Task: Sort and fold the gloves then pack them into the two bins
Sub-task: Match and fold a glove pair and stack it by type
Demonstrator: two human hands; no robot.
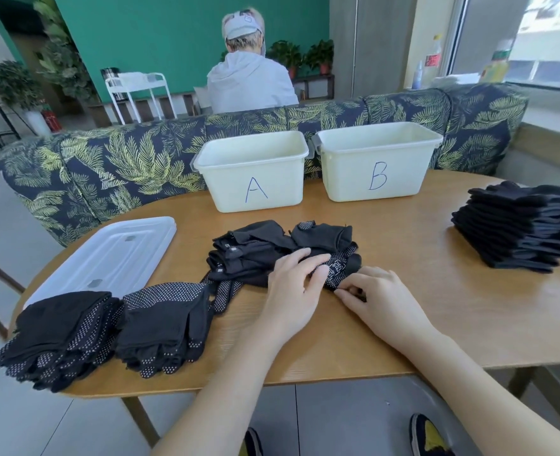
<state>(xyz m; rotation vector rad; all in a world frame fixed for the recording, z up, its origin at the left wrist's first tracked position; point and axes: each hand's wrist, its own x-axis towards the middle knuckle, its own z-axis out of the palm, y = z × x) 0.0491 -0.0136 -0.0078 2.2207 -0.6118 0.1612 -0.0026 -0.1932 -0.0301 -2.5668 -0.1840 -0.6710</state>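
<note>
Table: wooden, rounded, filling the middle of the view.
Lid: white plastic, lying flat at 9 o'clock on the table.
Sofa: leaf-patterned, running behind the table from 9 to 2 o'clock.
Person: sitting at 12 o'clock, facing away.
Cart: white, standing at 11 o'clock.
Plants: potted, sitting at 12 to 1 o'clock.

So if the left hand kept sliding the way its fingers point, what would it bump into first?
The left hand points up and right across the dotted glove it presses; next in line is probably the folded glove, then bin B.
</note>
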